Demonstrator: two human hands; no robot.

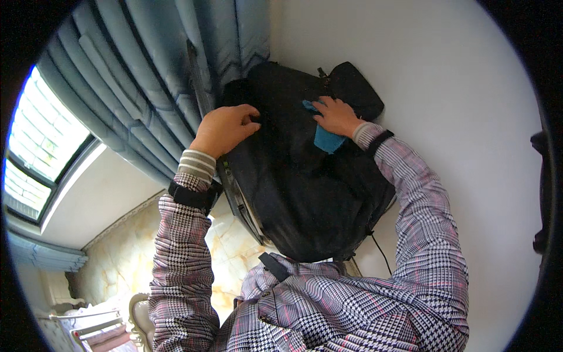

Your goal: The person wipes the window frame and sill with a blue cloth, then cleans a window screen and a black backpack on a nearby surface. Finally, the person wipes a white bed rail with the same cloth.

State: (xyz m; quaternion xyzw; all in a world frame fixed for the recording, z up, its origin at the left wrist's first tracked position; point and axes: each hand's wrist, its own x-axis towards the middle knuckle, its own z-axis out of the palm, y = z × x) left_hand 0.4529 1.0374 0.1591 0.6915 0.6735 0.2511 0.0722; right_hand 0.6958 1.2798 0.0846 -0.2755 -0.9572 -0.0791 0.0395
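Note:
A large object under black fabric (pixel 303 198) stands before me in the corner, with a smaller black padded part (pixel 356 88) at its upper right. My right hand (pixel 338 115) presses a blue cloth (pixel 327 140) onto the black surface near the top. Over the upper left edge of the black object is my left hand (pixel 228 127), thumb and forefinger slightly apart, with nothing seen between them. Whether its fingertips touch the fabric I cannot tell.
Blue-grey curtains (pixel 145 88) hang close at the left, beside a barred window (pixel 44 149). A white wall (pixel 475 132) rises at the right. A thin black cable (pixel 382 251) runs down from the object's lower right. Carved furniture (pixel 140 312) stands at the lower left.

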